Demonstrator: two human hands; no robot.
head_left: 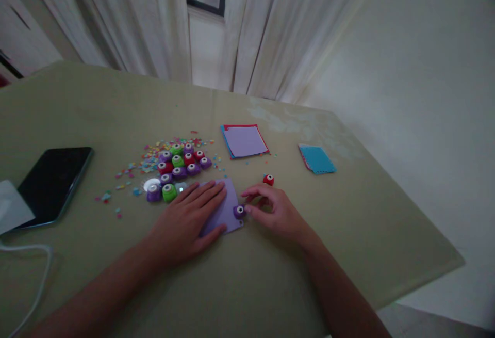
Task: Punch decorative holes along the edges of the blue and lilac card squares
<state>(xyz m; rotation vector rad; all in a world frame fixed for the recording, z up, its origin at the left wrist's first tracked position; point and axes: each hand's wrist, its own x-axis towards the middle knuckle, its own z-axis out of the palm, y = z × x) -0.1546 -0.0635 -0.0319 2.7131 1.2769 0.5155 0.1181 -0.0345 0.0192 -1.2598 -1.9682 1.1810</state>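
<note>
My left hand [189, 219] lies flat, fingers stretched out, over a lilac sheet of paper [229, 198] on the table. At the sheet's right edge sits a small purple craft punch [238, 211] with an eye-like top. A small punched mark shows at the corner below it. My right hand [276, 209] is beside this punch, thumb and forefinger apart; the thumb tip is at its right side, and I cannot tell whether they touch. Just beyond the right hand stands a red craft punch [268, 179].
Several purple, green and red craft punches [178, 161] stand grouped behind my left hand, among scattered paper bits [149, 162]. Farther back lies a stack of coloured sheets [245, 141]; a blue-topped stack [317, 159] is at right. A tablet [56, 183] and white cable [46, 266] are at left.
</note>
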